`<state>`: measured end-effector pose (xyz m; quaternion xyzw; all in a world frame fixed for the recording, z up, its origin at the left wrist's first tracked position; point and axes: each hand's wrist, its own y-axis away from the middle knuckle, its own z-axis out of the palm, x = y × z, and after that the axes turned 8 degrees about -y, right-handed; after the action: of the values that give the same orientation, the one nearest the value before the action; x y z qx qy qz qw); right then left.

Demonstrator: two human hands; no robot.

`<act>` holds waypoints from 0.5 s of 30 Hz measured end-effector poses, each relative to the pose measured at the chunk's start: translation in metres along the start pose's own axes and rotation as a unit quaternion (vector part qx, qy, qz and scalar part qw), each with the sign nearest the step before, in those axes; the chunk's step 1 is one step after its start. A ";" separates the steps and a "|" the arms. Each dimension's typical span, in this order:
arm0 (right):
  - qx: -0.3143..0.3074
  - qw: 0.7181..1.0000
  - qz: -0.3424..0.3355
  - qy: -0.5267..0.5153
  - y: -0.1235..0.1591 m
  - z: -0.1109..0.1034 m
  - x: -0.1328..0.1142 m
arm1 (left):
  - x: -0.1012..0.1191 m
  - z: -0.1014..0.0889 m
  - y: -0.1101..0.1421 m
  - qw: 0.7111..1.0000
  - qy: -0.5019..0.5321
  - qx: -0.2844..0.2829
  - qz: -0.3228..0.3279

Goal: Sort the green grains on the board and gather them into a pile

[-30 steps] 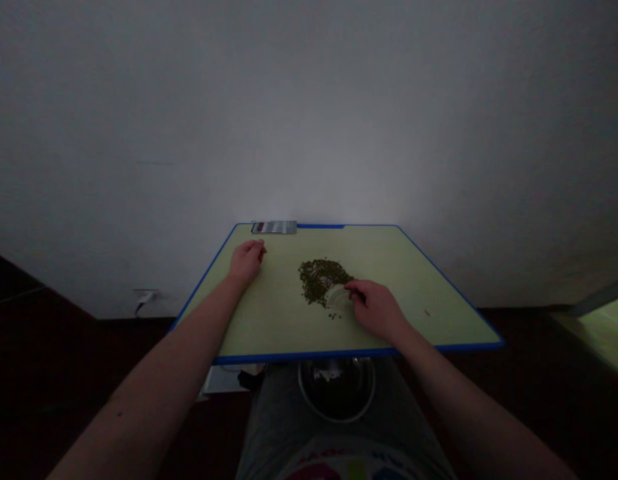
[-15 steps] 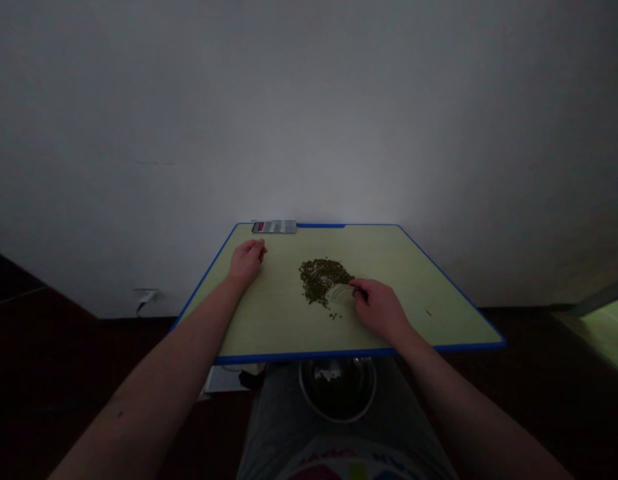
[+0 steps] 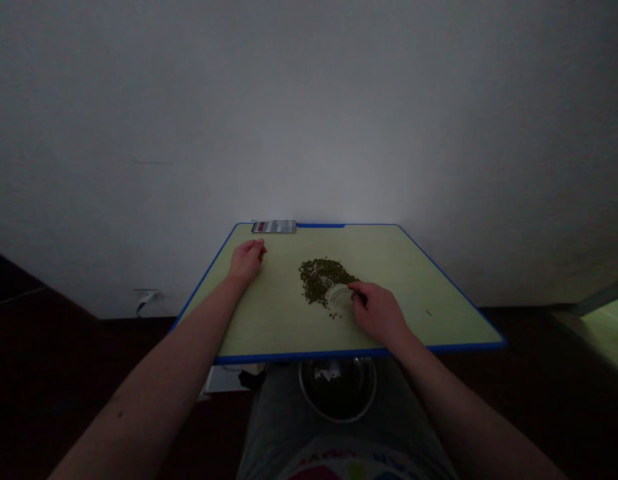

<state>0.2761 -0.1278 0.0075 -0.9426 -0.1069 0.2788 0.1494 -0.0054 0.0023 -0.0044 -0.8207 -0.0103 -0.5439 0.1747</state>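
Observation:
A heap of small dark-green beans (image 3: 319,277), mung beans by their look, lies spread on a pale folding table (image 3: 283,320) with a blue rim. At the heap's lower right edge is a clear, half-round protractor (image 3: 339,295) with curved lines, partly covered by my fingers. My right hand (image 3: 376,308) is closed on it, thumb and fingers pinched together. A few loose beans (image 3: 335,315) lie just below it. On the left of the table rests my left hand (image 3: 247,260), its fingers curled in; nothing shows in them.
A phone (image 3: 274,227) with a lit screen lies at the table's far left edge, against the wall (image 3: 309,133). Below the near edge, a metal bowl (image 3: 337,393) sits between my legs. A small dark sliver (image 3: 428,313) lies on the right. A plug (image 3: 147,297) is in the wall.
My right hand and the protractor make small movements at the heap's edge; a few beans there shift slightly. My left hand stays in place.

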 end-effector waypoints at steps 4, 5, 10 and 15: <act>0.000 1.000 -0.002 0.002 0.000 0.001 -0.002 | -0.001 0.000 0.000 1.000 0.004 0.000 0.003; 0.000 1.000 -0.002 0.005 0.000 0.001 -0.002 | -0.001 0.000 0.000 1.000 0.002 0.001 0.004; 0.011 1.000 0.000 0.030 -0.002 0.002 -0.001 | -0.001 0.000 0.001 1.000 0.002 -0.002 0.008; 0.012 0.999 0.004 0.049 -0.004 0.001 0.002 | 0.000 0.000 0.001 1.000 0.000 -0.003 0.012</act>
<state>0.2765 -0.1235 0.0074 -0.9536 -0.0927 0.2343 0.1649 -0.0057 0.0011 -0.0049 -0.8215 0.0008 -0.5416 0.1785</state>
